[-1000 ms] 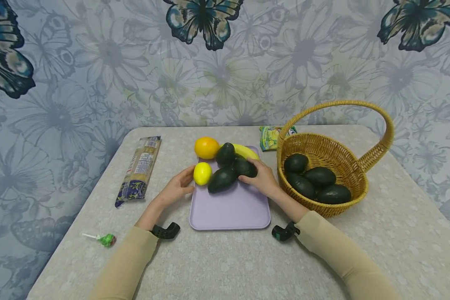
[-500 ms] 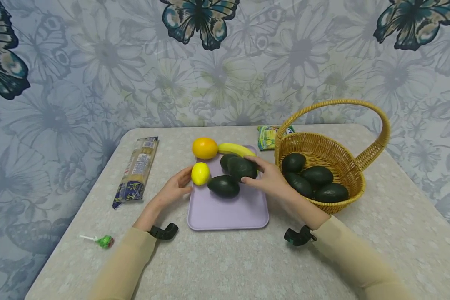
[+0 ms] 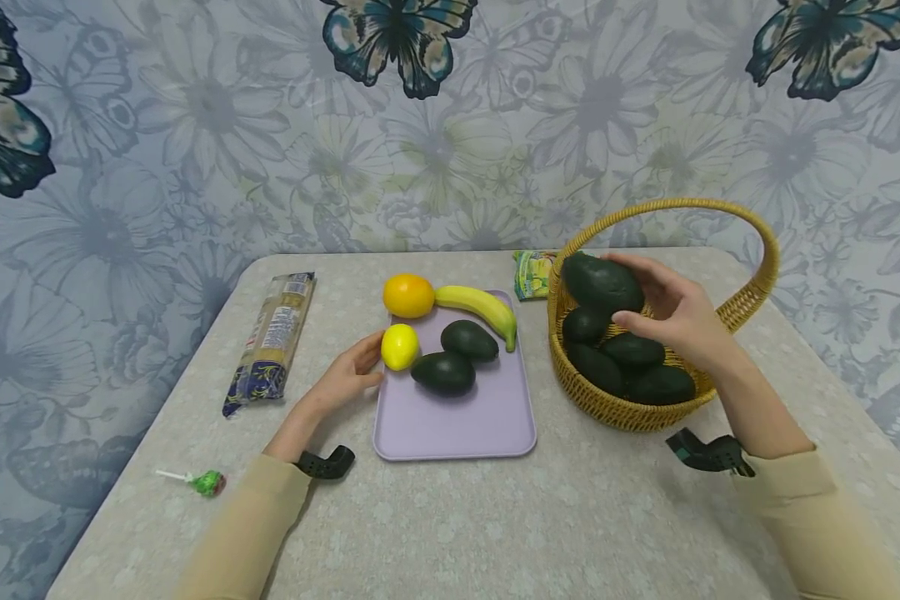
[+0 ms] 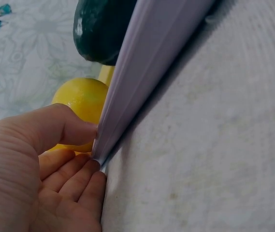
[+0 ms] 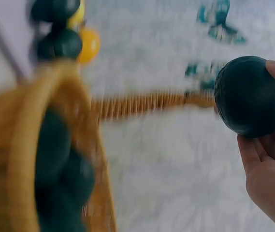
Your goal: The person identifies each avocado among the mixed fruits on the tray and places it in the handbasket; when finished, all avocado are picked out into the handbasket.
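My right hand grips a dark green avocado by its right end, thumb below and fingers behind, above the wicker basket. Several other avocados lie in that basket. In the right wrist view the held avocado sits between thumb and fingertips. My left hand rests at the left edge of the lilac tray, beside a lemon. The left wrist view has its thumb and fingertips touching the tray rim. Two avocados and a banana lie on the tray.
An orange sits at the tray's back left corner. Left of the tray lies a bag of pasta, with a lollipop nearer the front. A green-yellow packet lies behind the basket, whose tall handle arches over it.
My right hand has lifted an avocado off the tray and carried it right, over the basket. The avocados left on the tray have shifted. My left hand stays at the tray edge.
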Tool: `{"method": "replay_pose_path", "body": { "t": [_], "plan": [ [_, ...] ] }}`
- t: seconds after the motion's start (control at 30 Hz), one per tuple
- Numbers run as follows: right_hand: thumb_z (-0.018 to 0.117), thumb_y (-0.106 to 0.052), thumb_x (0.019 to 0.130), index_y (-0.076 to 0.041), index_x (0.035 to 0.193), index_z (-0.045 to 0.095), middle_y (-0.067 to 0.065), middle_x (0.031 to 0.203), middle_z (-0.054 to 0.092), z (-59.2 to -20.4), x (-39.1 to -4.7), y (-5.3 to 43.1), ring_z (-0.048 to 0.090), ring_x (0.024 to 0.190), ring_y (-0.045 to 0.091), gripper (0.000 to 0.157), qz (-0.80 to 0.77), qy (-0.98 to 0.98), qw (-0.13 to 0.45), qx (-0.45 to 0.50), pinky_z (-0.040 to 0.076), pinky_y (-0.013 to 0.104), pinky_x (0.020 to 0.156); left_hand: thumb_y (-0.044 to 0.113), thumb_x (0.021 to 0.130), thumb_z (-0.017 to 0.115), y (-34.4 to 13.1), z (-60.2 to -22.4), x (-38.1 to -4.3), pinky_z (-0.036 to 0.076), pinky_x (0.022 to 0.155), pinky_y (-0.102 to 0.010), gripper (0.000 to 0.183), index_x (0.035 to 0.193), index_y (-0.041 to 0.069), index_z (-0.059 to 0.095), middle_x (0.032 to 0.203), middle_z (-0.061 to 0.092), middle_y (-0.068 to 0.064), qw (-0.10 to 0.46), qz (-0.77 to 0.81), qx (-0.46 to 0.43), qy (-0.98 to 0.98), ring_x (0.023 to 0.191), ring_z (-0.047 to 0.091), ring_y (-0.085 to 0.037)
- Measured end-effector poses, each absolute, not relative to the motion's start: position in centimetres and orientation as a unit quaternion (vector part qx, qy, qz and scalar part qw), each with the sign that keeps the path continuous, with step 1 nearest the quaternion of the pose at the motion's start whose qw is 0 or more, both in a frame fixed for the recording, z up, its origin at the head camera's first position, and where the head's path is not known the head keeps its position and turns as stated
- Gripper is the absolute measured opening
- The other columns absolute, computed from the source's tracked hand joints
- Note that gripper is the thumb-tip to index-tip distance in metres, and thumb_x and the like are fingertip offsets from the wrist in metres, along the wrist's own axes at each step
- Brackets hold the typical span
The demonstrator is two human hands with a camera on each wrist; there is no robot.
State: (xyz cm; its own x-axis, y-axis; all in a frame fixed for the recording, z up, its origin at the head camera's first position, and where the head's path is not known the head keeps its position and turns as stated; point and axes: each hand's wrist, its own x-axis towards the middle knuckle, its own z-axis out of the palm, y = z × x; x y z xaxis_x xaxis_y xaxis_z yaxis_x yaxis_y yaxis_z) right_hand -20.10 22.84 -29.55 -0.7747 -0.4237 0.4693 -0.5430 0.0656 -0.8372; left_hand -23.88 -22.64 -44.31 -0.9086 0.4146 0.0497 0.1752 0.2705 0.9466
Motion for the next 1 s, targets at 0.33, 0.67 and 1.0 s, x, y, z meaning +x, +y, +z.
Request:
{"method": "replay_pose_path", "body": {
  "t": [0.33, 0.67, 1.0],
  "plan": [
    [0.063, -0.013, 0.091, -0.012, 0.146, 0.035, 0.005, 0.133, 0.044, -32.6, -22.6, 28.8, 0.051, 0.106, 0.004, 0.063, 0.512, -0.846, 0.051, 0.141, 0.048, 0.012, 0.078, -0.007, 0.09, 0.054, -22.9, -44.3, -23.9, 0.018, 0.113, -0.042, 0.07, 0.149, -0.002, 0.017, 0.153, 0.018, -0.02, 0.102, 0.574, 0.191, 0.789, 0.139, 0.02, -0.033],
    [0.064, -0.035, 0.09, -0.01, 0.149, 0.029, 0.019, 0.141, 0.038, -35.6, -25.8, 30.4, 0.046, 0.114, 0.032, 0.074, 0.425, -0.901, -0.02, 0.087, 0.047, 0.029, 0.083, -0.007, 0.089, 0.055, -22.6, -44.4, -23.9, 0.019, 0.113, -0.04, 0.071, 0.149, -0.001, 0.018, 0.153, 0.019, -0.018, 0.111, 0.588, 0.186, 0.779, 0.139, 0.021, -0.03],
    [0.066, -0.028, 0.089, -0.007, 0.15, 0.022, 0.026, 0.142, 0.035, -36.8, -27.3, 30.5, 0.043, 0.12, 0.039, 0.078, 0.449, -0.888, -0.067, 0.074, 0.041, 0.051, 0.095, -0.005, 0.09, 0.054, -22.7, -44.3, -23.7, 0.019, 0.114, -0.039, 0.07, 0.15, 0.001, 0.017, 0.154, 0.019, -0.016, 0.116, 0.589, 0.178, 0.78, 0.139, 0.021, -0.029]
  ]
}}
